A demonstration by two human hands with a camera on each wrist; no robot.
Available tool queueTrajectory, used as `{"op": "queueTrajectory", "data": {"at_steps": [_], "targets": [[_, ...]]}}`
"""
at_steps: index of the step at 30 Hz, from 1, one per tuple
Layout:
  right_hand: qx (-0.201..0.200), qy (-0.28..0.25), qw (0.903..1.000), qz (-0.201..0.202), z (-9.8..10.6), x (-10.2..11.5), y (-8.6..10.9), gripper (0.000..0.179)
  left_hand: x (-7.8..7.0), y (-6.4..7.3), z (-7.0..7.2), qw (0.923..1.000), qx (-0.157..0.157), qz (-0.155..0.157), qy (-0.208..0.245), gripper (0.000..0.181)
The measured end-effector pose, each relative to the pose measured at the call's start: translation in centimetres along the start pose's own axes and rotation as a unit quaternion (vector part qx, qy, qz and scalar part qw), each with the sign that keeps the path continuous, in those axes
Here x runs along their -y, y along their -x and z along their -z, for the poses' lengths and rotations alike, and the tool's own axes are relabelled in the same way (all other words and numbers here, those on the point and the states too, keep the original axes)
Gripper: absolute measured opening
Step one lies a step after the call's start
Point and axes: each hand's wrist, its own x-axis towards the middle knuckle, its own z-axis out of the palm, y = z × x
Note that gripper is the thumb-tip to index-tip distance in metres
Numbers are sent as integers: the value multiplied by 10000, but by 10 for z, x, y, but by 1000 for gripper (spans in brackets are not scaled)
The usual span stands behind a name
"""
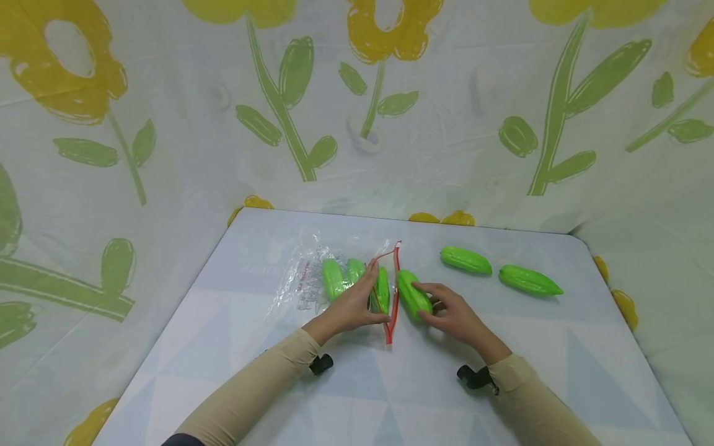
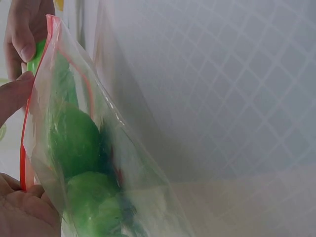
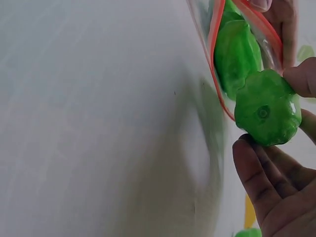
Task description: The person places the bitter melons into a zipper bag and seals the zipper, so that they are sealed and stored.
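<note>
A clear zip bag (image 1: 301, 263) with a red zip edge (image 1: 396, 279) lies on the table, its mouth towards the right. Several green ribbed toy gourds (image 1: 333, 279) are inside. My left hand (image 1: 351, 303) holds the bag's mouth apart, thumb and fingers spread along the red edge. Another toy gourd (image 1: 414, 297) is pinched between the thumb and fingers of my right hand (image 1: 454, 314), right at the bag's opening. In the right wrist view, the held gourd's lobed end (image 3: 266, 108) faces the camera, and a bagged gourd (image 3: 237, 57) shows beyond it.
Two loose green toy gourds (image 1: 466, 261) lie on the table (image 1: 424, 396) to the right, behind my right hand. A flower-print curtain (image 1: 435, 136) hangs around the table's back and sides. Small black devices (image 1: 474, 376) are worn at both wrists.
</note>
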Motion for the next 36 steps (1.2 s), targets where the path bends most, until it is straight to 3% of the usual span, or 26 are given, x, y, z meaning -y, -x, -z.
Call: {"op": "queueTrajectory", "data": {"at_steps": [8,22,36], "targets": [[64,59,9999,114,-8,3,-8,60,-1,1,1,10000,7,-12,32,121],[431,-99,9989,-127,-14,14,-19,63,2,1,2,10000,-68,14,-9,122],[487,-88,9986,-167,-26,22,-33,66,-1,1,2,9997,-163,-96,170,122]]}}
